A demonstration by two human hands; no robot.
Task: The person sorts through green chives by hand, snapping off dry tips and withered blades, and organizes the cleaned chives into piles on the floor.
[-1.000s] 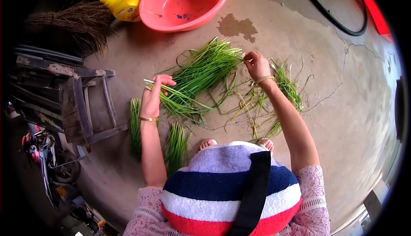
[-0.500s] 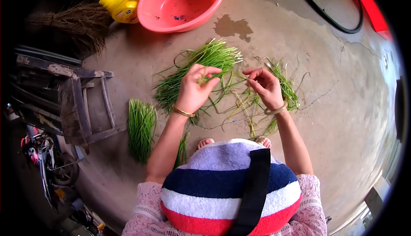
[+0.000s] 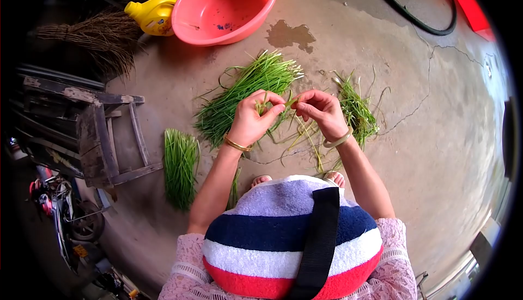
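Motorbike (image 3: 68, 213), partly in shadow, stands at the far left. Next come a worn wooden stool (image 3: 111, 136) and, above it, a twig broom (image 3: 95, 34). A yellow jug (image 3: 153, 17) sits against a pink basin (image 3: 234, 3) with dark specks inside (a wet patch (image 3: 291, 35) marks the concrete floor (image 3: 441, 136) just beside it).

Below the basin, a neat bundle (image 3: 181, 169) of green stalks lies on the floor, left of the person's left forearm. To its right, a larger pile (image 3: 226, 104) fans out behind the left hand (image 3: 250, 119), its pale ends toward the upper right.

The 2 bare hands are close together over the floor, near the center. The left hand, with a gold-colored bracelet (image 3: 237, 144) at the wrist, pinches thin green strands (image 3: 289, 103) between thumb and fingers. The right hand (image 3: 322, 116), wearing a pale bangle (image 3: 338, 138), pinches the other side of them. Below, 2 feet (image 3: 261, 181) show above a striped towel-like cloth (image 3: 294, 234) crossed by a black strap (image 3: 318, 240).

Right of the hands lies a looser heap (image 3: 357, 109) of stalks. At the upper right are a black hose (image 3: 414, 21) and a red object (image 3: 469, 7).
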